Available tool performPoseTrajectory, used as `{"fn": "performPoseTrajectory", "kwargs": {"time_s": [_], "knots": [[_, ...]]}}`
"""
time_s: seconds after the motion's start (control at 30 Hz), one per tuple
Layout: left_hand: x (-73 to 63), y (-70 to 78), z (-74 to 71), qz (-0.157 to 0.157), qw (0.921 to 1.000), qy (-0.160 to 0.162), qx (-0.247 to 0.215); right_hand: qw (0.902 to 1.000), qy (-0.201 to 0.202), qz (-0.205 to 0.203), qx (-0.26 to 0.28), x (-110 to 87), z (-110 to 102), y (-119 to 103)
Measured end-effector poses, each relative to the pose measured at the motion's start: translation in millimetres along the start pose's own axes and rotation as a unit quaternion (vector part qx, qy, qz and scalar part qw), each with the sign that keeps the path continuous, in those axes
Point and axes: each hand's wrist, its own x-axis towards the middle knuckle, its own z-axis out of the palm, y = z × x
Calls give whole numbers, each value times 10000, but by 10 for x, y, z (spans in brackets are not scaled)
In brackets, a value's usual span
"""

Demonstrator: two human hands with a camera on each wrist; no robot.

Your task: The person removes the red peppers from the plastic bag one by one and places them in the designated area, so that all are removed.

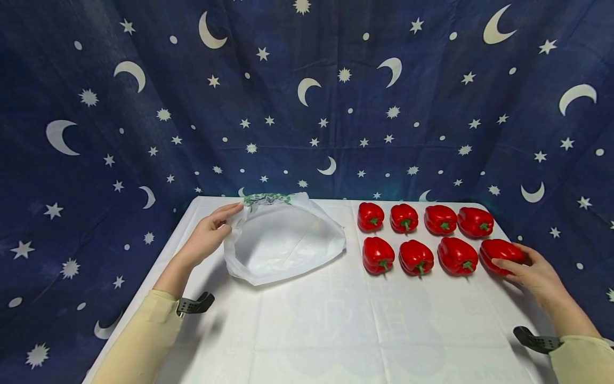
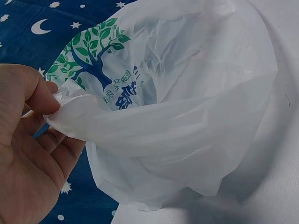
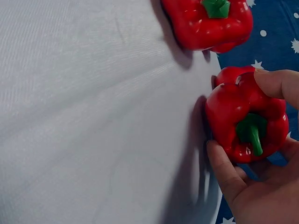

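My left hand (image 1: 207, 239) pinches the rim of a white plastic bag (image 1: 288, 266) between thumb and fingers. The bag's mouth gapes upward, and a printed green tree (image 2: 96, 46) shows on its far side in the left wrist view. At the right end of the front row, my right hand (image 1: 534, 272) grips a red bell pepper (image 1: 499, 253), thumb on one side and fingers on the other. Its green stem (image 3: 254, 135) faces the right wrist camera. Right beside it lies another red bell pepper (image 1: 457, 257).
Several more red bell peppers stand in two rows, among them one at the back left (image 1: 370, 216) and one at the front left (image 1: 378, 255). A white cloth covers the table (image 1: 312, 330). Behind it hangs a dark blue curtain (image 1: 288, 64) with moons and stars.
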Motion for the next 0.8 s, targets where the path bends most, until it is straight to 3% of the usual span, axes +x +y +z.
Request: {"fn": "performPoseTrajectory", "kwargs": {"time_s": [0.23, 0.6, 0.8], "knots": [[-35, 4, -23, 100, 9999, -66, 113, 9998, -31, 57, -178, 34, 17, 27], [-131, 36, -35, 270, 9963, -235, 780, 9982, -190, -148, -556, 12, 5, 96], [-187, 14, -91, 462, 9953, -273, 809, 9971, 11, -89, -756, -30, -5, 78]]}}
